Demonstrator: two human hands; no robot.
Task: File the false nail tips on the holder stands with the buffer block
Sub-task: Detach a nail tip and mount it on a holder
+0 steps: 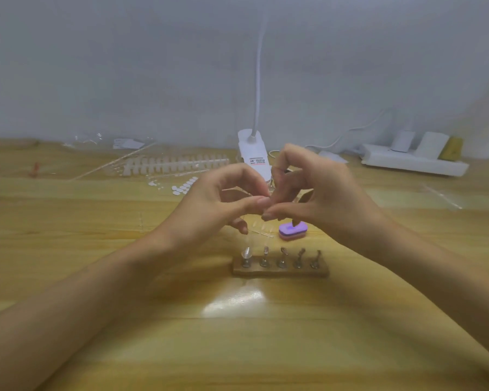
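Buffer block (292,231) lying untouched on the counter (266,334), just behind the holder stands (280,268). Only one nail tip (246,252) mounted, on the leftmost stand. Above, left hand (223,204) and right hand (316,198) fingertip to fingertip, both grips pinching something tiny, probably a clear tip (266,206), too blurred to confirm. Looks like loading, not filing yet. Next: seat it squarely on a bare stand, then reach for the block.

Noted above the wooden holder base (280,271): left hand (218,204) and right hand (325,198) pinching a blurred small item (267,205) together; buffer block (292,230) lying just behind that base.
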